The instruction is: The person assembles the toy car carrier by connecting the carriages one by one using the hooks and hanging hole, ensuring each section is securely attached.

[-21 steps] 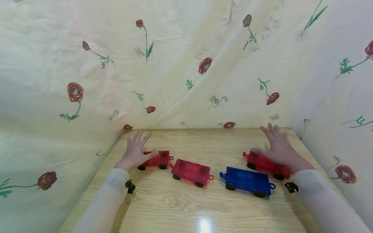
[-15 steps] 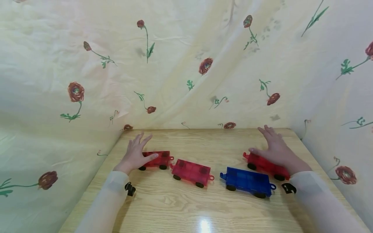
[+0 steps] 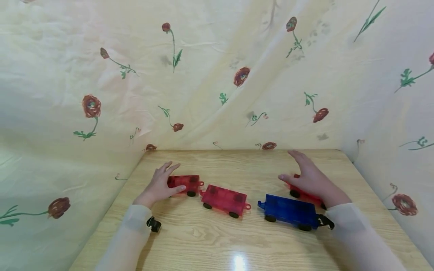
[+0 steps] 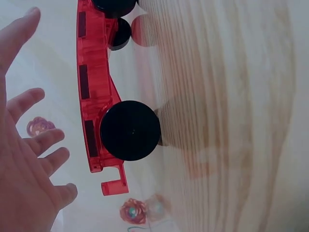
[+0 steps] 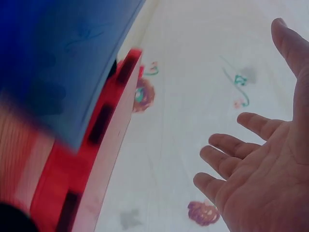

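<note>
My left hand (image 3: 158, 188) hovers beside the leftmost red toy train car (image 3: 192, 183), overlapping its left end in the head view. In the left wrist view, its spread fingers are apart from that car's red side (image 4: 94, 84) and black wheels. My right hand (image 3: 310, 182), thumb and fingers parted, covers much of the far-right red train car (image 3: 306, 198). The right wrist view has this palm (image 5: 265, 169) facing the cars with nothing held. A blue train car (image 3: 289, 210) sits in front of that red one, its rear coupling overlapped by the black wrist camera.
A pinkish-red train car (image 3: 225, 199) stands mid-table, its hook right at the left car's ring. A gap separates it from the blue car. The wood-grain table (image 3: 203, 244) meets a flowered cloth (image 3: 203, 75) at the back and sides.
My right hand has moved left over the right red car, with its wrist camera now over the blue car's rear end. The left hand has drawn slightly nearer. The cars have stayed put.
</note>
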The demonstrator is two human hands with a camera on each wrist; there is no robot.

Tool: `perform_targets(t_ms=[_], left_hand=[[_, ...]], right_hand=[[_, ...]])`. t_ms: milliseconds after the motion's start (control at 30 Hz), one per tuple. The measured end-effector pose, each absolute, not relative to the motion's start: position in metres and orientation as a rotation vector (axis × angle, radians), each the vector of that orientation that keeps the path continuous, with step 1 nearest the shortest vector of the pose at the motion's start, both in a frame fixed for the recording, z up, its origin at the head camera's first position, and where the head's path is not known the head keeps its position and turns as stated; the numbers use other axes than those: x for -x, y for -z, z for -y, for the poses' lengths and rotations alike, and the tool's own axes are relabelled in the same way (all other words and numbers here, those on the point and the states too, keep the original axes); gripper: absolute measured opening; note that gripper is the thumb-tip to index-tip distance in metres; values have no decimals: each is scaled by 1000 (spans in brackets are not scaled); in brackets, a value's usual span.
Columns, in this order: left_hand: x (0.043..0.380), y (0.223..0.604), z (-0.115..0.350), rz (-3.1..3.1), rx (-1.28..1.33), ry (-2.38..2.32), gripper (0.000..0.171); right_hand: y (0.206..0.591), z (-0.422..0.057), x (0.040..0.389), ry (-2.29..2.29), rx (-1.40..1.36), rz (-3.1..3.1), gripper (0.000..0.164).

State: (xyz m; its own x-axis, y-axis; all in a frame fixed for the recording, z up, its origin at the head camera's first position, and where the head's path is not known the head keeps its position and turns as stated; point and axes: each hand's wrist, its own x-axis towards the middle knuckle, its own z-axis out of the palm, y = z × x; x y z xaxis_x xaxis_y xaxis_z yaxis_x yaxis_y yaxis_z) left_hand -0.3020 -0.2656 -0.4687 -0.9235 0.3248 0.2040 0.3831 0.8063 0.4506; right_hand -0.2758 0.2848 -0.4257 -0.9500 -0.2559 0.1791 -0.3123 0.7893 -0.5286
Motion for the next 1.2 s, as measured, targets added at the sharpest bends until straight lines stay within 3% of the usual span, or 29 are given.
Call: perform_targets(t_ms=[1200], left_hand=[[286, 477, 243, 2979, 538, 865, 86]], right_hand=[[434, -171, 254, -1002, -777, 2882, 94]])
